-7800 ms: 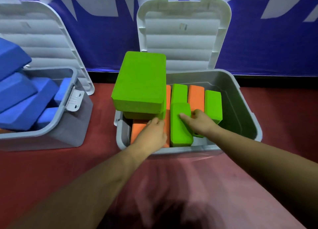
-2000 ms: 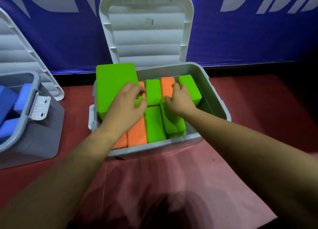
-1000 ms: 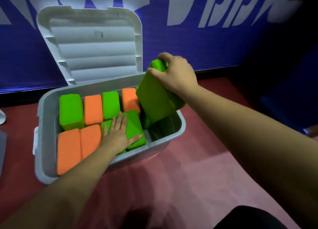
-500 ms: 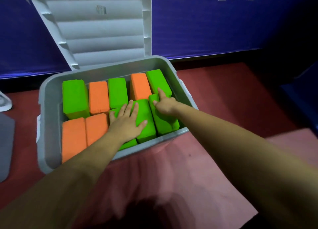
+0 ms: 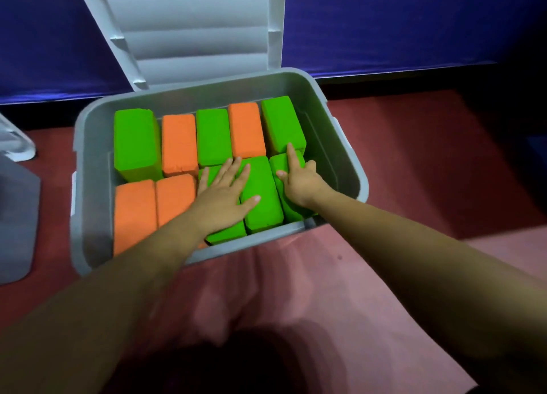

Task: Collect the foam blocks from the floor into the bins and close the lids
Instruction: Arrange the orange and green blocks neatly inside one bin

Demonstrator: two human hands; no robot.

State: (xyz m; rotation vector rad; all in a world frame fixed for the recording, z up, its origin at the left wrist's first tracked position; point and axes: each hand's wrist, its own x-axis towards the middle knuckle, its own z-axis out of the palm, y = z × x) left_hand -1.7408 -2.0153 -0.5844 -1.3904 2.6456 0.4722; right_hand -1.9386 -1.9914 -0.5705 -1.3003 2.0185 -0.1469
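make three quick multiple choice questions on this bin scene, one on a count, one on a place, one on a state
1. How many orange foam blocks show in the grey plastic bin?
A) two
B) four
C) seven

2. The left hand lies flat on:
A) green foam blocks
B) orange blocks
C) the bin's rim

3. The bin's white ribbed plastic lid is:
A) shut
B) taken off and lying flat
C) open, standing up behind the bin

Answers:
1 B, two sit in the back row and two at the front left.
2 A, its spread fingers and palm cover green blocks in the front row.
3 C, the lid's ribbed underside faces the camera above the bin's back edge.
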